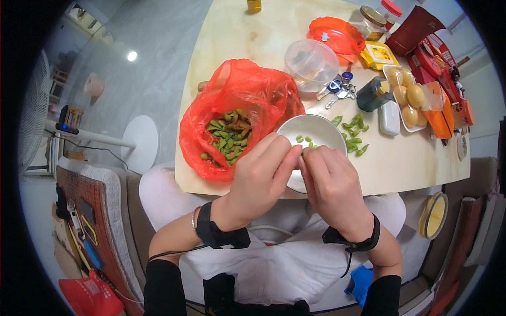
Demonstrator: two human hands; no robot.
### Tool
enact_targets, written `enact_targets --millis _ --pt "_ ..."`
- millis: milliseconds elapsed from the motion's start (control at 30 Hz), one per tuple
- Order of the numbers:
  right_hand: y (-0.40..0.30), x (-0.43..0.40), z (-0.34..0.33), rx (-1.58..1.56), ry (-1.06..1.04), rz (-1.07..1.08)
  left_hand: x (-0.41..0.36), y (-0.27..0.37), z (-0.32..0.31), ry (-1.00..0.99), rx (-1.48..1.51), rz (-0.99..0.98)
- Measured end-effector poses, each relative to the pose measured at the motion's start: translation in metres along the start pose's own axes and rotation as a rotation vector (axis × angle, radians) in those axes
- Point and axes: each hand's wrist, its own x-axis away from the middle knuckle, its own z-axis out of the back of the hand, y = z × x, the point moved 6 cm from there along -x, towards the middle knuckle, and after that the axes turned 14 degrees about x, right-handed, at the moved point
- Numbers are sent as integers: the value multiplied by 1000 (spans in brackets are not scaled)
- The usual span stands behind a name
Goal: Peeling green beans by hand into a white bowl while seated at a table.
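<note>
Over a white bowl [290, 124] at the table's near edge, my left hand [261, 173] and my right hand [332, 179] meet fingertip to fingertip. They pinch a green soybean pod [299, 155] between them, mostly hidden by the fingers. A few shelled green beans [303, 138] lie in the bowl. Left of it, an opened red plastic bag [197, 130] holds many green pods [229, 138], some of them browned. Emptied-looking pods [354, 134] are scattered on the tabletop just right of the bowl.
On the wooden table [399, 170] stand a clear plastic tub [311, 61], keys [340, 90], a dark bottle [373, 94], a white case [389, 118], a tray of eggs [409, 96], yellow wipes [379, 54] and a red plate [336, 34]. A yellow-lined bin [434, 215] stands below right.
</note>
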Motion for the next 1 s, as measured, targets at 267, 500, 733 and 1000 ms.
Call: enact_targets --millis 267,500,733,1000 --pt "-5 5 -6 147 22 -27 2 -2 -6 55 -94 -32" --pt "2 1 2 85 42 -1 -2 -2 1 -13 0 112" --pt "12 -3 5 -147 -10 -32 -2 -14 1 -86 343 316" --pt "19 -3 8 -96 41 -32 4 -20 -2 -71 499 463"
